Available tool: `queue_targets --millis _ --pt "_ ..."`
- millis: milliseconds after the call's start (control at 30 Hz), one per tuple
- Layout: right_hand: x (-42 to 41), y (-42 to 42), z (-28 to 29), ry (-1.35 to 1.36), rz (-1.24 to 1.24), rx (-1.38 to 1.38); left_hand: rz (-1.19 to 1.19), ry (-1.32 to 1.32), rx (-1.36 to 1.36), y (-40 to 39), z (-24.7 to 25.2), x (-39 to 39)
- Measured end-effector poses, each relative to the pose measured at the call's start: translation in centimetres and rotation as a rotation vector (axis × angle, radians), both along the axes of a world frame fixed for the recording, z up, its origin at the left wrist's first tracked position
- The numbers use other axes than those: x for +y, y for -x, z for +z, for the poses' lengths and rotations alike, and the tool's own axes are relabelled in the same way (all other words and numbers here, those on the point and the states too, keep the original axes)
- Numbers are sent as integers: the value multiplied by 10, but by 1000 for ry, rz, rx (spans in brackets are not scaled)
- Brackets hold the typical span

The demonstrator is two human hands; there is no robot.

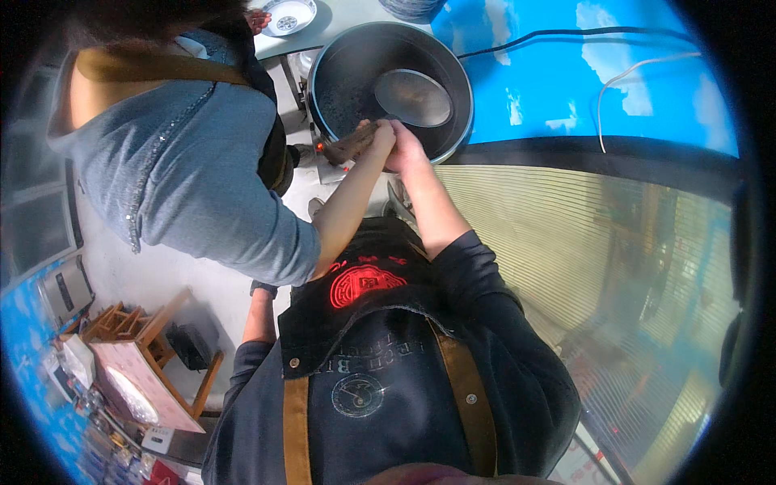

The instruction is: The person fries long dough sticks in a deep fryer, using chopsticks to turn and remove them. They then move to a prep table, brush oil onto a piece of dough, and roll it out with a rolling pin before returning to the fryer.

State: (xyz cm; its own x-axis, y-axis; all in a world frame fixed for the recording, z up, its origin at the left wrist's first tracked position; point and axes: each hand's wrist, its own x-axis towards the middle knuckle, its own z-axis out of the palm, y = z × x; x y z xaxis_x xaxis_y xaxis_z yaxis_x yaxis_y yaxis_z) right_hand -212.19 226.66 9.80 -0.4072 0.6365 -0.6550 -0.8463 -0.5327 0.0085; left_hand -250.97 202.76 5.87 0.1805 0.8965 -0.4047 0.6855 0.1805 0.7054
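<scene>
My right hand (pixel 405 147) is at the near rim of a large round dark pan (pixel 330 73), touching a co-worker's hand (pixel 382 137). A rough brown object (pixel 350 145) extends left from the two hands; its kind and who grips it cannot be told. My fingers are mostly hidden. Inside the pan is an oval grey disc (pixel 414 98) with a pale rim. My left forearm shows at the lower left, a dark band at its wrist; the left hand is hidden behind the co-worker's sleeve.
The co-worker in a grey top (pixel 200 188) stands close on the left, one arm across my front. A patterned white bowl (pixel 287 17) is on the table beyond. Cables cross the blue surface (pixel 545 79) at right. A wooden-legged table (pixel 145 388) stands at lower left.
</scene>
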Motion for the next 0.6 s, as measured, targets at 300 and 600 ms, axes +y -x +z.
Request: queue_targets --millis 300,600 --pt "4 -34 63 -23 169 -552 43 118 -88 39 -31 1" --pt "15 -111 103 -49 811 -1395 131 250 -56 46 -49 -32"
